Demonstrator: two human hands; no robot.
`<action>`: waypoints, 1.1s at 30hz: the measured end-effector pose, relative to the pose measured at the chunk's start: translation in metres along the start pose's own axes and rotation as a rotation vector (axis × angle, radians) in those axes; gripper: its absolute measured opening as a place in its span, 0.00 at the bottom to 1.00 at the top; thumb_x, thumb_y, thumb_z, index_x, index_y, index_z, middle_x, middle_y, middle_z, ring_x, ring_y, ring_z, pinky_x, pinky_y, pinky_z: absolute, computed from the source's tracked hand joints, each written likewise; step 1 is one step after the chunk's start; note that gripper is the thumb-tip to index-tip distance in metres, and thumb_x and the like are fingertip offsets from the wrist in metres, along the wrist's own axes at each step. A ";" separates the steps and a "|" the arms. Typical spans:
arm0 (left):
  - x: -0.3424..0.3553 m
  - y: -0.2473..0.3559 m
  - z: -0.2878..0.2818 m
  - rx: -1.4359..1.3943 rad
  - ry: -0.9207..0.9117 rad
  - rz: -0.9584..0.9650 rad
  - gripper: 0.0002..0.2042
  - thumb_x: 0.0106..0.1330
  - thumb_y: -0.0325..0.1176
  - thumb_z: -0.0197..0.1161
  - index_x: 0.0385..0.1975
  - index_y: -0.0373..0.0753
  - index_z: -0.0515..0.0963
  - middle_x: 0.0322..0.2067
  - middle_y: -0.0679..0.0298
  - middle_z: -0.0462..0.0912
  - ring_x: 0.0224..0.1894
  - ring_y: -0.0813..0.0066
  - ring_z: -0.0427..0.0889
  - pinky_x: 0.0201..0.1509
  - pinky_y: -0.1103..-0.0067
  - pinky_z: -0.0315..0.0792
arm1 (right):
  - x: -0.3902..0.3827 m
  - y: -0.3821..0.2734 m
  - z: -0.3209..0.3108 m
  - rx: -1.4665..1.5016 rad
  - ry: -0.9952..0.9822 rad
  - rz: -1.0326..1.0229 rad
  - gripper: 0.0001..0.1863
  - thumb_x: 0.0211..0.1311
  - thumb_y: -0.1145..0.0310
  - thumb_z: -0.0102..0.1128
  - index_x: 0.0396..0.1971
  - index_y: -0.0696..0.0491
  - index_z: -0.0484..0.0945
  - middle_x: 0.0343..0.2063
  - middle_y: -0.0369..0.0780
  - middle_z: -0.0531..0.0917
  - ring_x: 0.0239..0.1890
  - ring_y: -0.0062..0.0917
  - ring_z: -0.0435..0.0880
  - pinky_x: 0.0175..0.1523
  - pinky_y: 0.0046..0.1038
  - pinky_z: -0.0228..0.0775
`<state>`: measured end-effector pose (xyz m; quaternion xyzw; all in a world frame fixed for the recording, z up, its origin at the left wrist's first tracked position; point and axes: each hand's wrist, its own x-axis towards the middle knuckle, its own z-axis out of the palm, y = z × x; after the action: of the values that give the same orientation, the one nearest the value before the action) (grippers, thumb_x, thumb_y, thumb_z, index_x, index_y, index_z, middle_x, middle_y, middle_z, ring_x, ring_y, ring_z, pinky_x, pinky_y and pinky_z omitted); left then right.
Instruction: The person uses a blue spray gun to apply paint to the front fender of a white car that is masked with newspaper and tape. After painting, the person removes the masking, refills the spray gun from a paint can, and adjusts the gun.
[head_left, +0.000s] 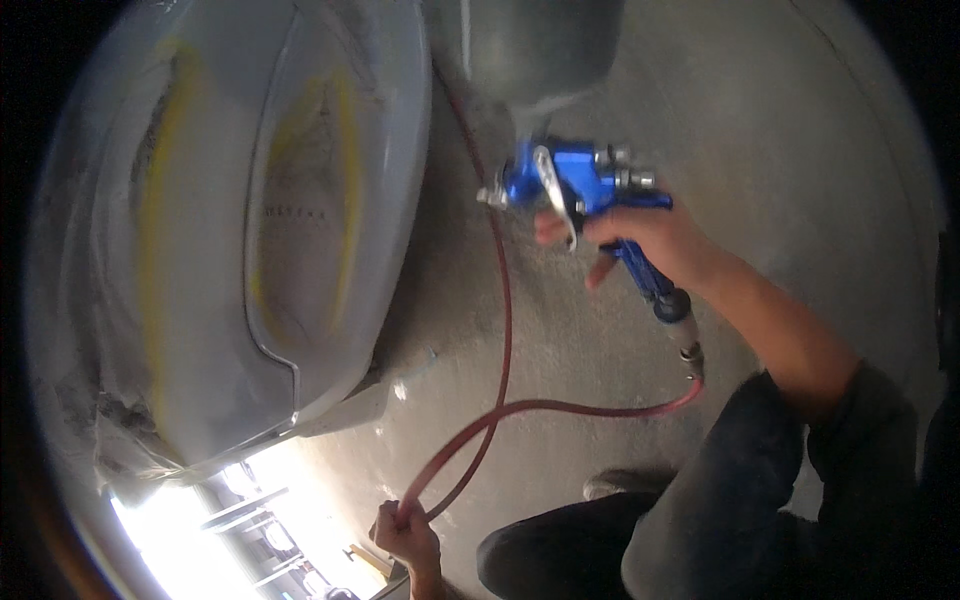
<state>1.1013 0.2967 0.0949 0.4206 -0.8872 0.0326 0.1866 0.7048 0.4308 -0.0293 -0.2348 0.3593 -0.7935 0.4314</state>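
Observation:
My right hand (665, 238) is wrapped round the handle of a blue spray gun (580, 170), with some fingers by its silver trigger lever. A translucent grey paint cup (540, 50) sits on top of the gun. The nozzle points left, toward a grey-primed car body panel (215, 250), with a gap between them. From the fitting under the handle a red air hose (560, 406) curves down and left. Near the lower edge my left hand (410, 540) is closed round this hose.
Yellow marks edge patches on the panel. Crumpled plastic sheeting (130, 430) hangs at its lower left. Another stretch of the hose runs up the concrete floor (570, 460) beside the panel. My bent knees are at lower right. Bright light and shelf-like bars stand at lower left.

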 end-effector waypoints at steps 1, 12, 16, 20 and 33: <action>-0.002 -0.015 -0.006 -0.001 0.015 -0.058 0.15 0.57 0.25 0.65 0.14 0.36 0.64 0.10 0.66 0.60 0.15 0.77 0.59 0.20 0.76 0.53 | -0.004 0.008 0.009 -0.057 0.112 0.013 0.19 0.63 0.67 0.54 0.52 0.56 0.77 0.47 0.43 0.84 0.53 0.31 0.83 0.35 0.28 0.84; -0.034 -0.005 0.005 0.074 0.042 -0.188 0.09 0.63 0.26 0.62 0.23 0.27 0.77 0.16 0.67 0.72 0.20 0.80 0.64 0.24 0.77 0.58 | -0.038 0.172 -0.003 0.451 0.128 0.013 0.19 0.58 0.65 0.57 0.49 0.55 0.78 0.42 0.41 0.85 0.47 0.27 0.85 0.33 0.25 0.84; -0.042 0.047 -0.007 0.166 -0.006 -0.259 0.15 0.67 0.28 0.53 0.48 0.34 0.82 0.15 0.73 0.62 0.17 0.88 0.59 0.18 0.84 0.52 | -0.041 0.171 -0.004 0.530 0.088 -0.002 0.19 0.57 0.66 0.57 0.49 0.55 0.78 0.41 0.41 0.85 0.45 0.25 0.86 0.33 0.25 0.84; -0.042 0.032 -0.035 0.195 0.024 -0.332 0.15 0.66 0.27 0.52 0.48 0.32 0.82 0.14 0.73 0.62 0.16 0.88 0.59 0.18 0.84 0.52 | -0.030 0.135 -0.013 0.448 0.065 -0.032 0.17 0.61 0.65 0.57 0.49 0.55 0.77 0.41 0.41 0.85 0.43 0.23 0.86 0.31 0.22 0.82; -0.033 0.042 -0.020 -0.048 0.071 -0.280 0.13 0.63 0.20 0.54 0.43 0.30 0.83 0.14 0.75 0.63 0.15 0.89 0.59 0.18 0.85 0.49 | 0.019 0.032 -0.015 0.093 0.008 0.009 0.13 0.59 0.61 0.58 0.33 0.57 0.78 0.28 0.39 0.82 0.23 0.18 0.79 0.25 0.22 0.72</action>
<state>1.0951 0.3522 0.1061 0.5344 -0.8132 -0.0001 0.2306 0.7009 0.4085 -0.0620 -0.2096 0.3251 -0.8082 0.4440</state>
